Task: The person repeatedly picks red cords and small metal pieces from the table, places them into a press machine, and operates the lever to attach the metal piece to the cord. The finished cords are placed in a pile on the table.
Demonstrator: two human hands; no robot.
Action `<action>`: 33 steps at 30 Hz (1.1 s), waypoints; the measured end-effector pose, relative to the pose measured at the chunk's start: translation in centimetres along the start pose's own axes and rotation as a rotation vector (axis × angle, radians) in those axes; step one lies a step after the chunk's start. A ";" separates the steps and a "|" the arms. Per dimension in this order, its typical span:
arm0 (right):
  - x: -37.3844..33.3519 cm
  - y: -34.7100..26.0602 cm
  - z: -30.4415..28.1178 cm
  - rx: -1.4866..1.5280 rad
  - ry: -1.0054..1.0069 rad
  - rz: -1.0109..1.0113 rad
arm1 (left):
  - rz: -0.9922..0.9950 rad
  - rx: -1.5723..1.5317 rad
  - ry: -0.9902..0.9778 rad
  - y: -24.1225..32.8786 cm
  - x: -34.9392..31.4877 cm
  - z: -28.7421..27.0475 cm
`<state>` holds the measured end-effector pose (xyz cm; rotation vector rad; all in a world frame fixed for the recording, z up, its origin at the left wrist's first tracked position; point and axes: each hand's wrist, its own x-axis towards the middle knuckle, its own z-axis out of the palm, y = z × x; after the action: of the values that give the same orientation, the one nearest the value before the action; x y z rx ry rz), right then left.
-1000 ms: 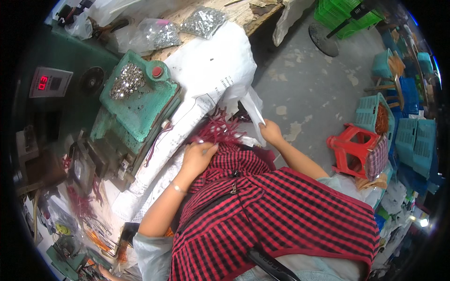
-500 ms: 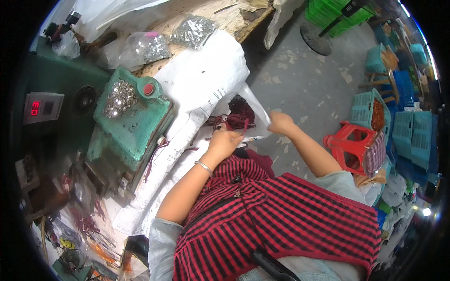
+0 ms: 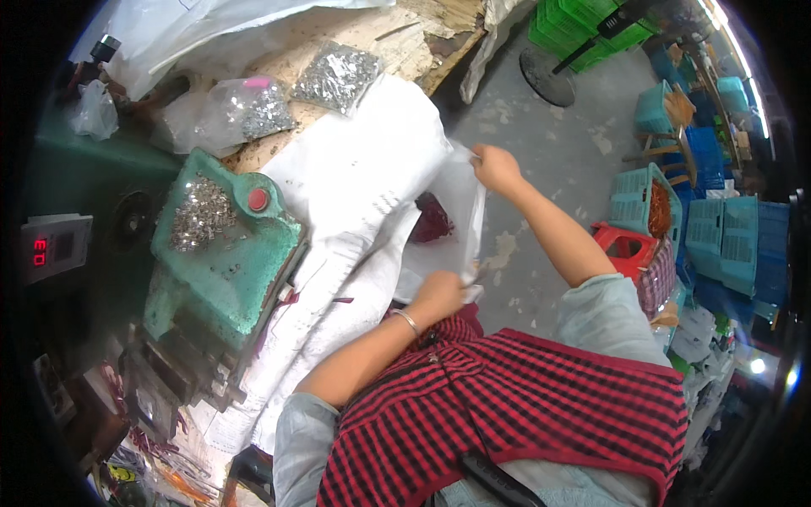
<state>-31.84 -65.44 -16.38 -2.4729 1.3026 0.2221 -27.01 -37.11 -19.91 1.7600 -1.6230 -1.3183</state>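
Note:
A white plastic bag (image 3: 465, 191) hangs at the bench edge with its mouth spread wide. Deep inside it lies a dark red bundle (image 3: 433, 218), whose exact kind I cannot make out. My right hand (image 3: 497, 169) pinches the bag's far rim. Closer to my body, my left hand (image 3: 441, 296), with a bracelet on the wrist, is closed on the near rim; its fingertips are a little blurred. Beside the bag, a white printed sheet (image 3: 346, 169) drapes over the bench, with a short dark red strip lying on it.
To the left stands a green machine (image 3: 228, 279) with small metal pieces (image 3: 203, 213) in its tray and a red button (image 3: 258, 199). Bags of metal pieces (image 3: 338, 78) lie behind. At right are a red stool (image 3: 625, 249), teal baskets (image 3: 722, 232) and green crates (image 3: 583, 34).
My left hand has let go of the dark red cords and moved nearer my body, onto the bag's rim. My right hand has risen away, and the bag's mouth has spread wider.

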 end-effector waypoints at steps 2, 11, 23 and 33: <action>-0.2 -1.7 -1.3 0.006 -0.088 -0.063 | 0.010 -0.175 -0.064 2.4 0.1 1.1; -4.8 -2.9 3.4 -0.131 -0.026 -0.092 | 0.362 -0.018 0.195 1.4 -4.4 -0.5; -21.6 -9.0 16.8 -0.264 -0.114 -0.783 | -0.237 -0.600 1.088 6.0 -31.4 -10.7; -22.6 -18.6 1.7 -0.613 -0.973 -0.945 | 0.235 0.491 1.664 7.3 -40.3 -18.0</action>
<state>-29.38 -37.68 -7.30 -2.4838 -0.3903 1.4577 -11.03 -6.93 8.98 1.7976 -0.9601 0.7445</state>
